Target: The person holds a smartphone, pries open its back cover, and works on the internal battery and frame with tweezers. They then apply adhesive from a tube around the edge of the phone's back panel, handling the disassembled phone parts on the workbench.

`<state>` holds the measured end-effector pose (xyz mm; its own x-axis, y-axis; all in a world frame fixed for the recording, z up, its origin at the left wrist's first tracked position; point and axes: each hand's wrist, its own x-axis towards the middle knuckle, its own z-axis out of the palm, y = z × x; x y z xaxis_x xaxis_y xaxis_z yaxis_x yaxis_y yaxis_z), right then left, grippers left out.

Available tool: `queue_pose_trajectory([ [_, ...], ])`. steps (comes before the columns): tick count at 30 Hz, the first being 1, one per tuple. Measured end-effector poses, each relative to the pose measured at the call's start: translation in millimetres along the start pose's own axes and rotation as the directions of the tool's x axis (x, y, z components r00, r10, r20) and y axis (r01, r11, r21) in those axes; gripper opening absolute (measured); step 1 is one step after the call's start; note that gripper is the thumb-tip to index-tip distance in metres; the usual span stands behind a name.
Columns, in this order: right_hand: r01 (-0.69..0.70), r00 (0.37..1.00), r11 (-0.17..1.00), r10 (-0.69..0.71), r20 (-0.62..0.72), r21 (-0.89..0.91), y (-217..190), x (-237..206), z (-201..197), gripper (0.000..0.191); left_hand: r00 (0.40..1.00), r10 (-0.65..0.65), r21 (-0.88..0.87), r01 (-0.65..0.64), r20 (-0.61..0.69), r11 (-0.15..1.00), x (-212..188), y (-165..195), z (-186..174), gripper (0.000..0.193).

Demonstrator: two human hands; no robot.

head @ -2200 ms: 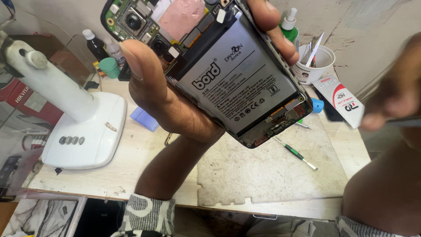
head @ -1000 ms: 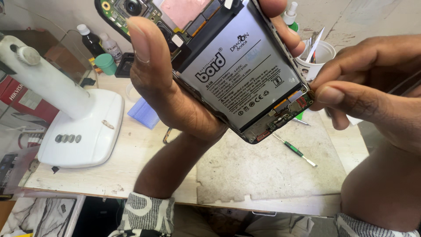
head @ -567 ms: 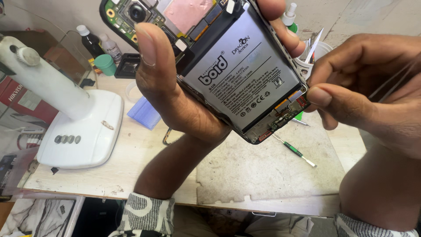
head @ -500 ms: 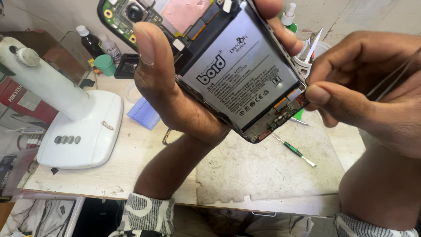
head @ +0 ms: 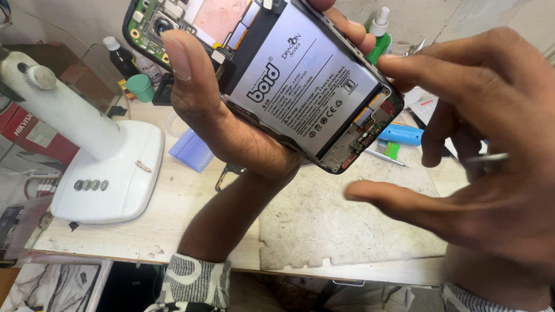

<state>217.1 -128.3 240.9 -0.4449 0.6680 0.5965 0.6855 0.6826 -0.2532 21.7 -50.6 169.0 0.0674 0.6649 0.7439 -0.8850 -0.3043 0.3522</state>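
1. Far left: a white lamp base [head: 110, 173] stands on the bench [head: 173, 231], with small bottles [head: 118, 55] and a teal cap [head: 140, 88] behind it. A blue ridged pad [head: 192, 151] lies just beside the base. None of these touch the work.

2. Left hand [head: 231, 133]: it is closed around the opened phone [head: 300, 86], thumb pressed along the near edge and fingertips hooked over the far edge. The phone is held up above the bench, tilted, with its back off. The grey battery and the circuit board at the upper end are exposed.

3. Centre: a worn grey mat [head: 347, 225] lies directly under the phone. A blue tube-shaped tool [head: 402, 134] rests at its far edge, and a green-and-white bottle [head: 378, 34] stands behind.

4. Right hand [head: 485, 144]: the fingers are spread wide, with thumb and index finger well apart, near the phone's lower corner but clear of it. A thin metal tool [head: 485, 159] shows across the hand. I cannot tell whether it is pinched there.

5. Assessment: the 1 grip on the phone looks secure. My left thumb lies close to the board, and in my judgement it should stay on the frame only. Any approach to the small connectors at the lower corner wants a braced right hand, light pressure, and the phone over the mat in case a part drops.
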Motion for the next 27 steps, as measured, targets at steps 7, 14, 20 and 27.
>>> queue_pose_trajectory([
  [7, 0.072, 0.997, 0.981, -0.078, -0.022, -0.181, -12.4, 5.8, 5.7, 0.092, 1.0, 0.025, 0.031, -0.025, -0.012, 0.999, 1.4, -4.4, 0.0, 0.074],
  [14, 0.103, 0.991, 0.975, -0.118, -0.064, -0.198, -14.2, 11.1, 11.3, 0.091, 0.998, 0.05, 0.065, -0.048, -0.026, 0.997, 2.8, -8.9, 0.1, 0.072],
  [20, -0.026, 0.994, 0.96, -0.005, -0.111, -0.28, -22.9, 8.1, 15.6, 0.089, 0.996, 0.079, 0.098, -0.074, -0.041, 0.992, 4.0, -12.6, -0.3, 0.072],
  [27, 0.018, 0.991, 0.967, -0.051, -0.122, -0.253, -17.4, 10.1, 16.2, 0.088, 0.984, 0.163, 0.196, -0.147, -0.072, 0.97, 4.3, -18.0, -7.1, 0.073],
])
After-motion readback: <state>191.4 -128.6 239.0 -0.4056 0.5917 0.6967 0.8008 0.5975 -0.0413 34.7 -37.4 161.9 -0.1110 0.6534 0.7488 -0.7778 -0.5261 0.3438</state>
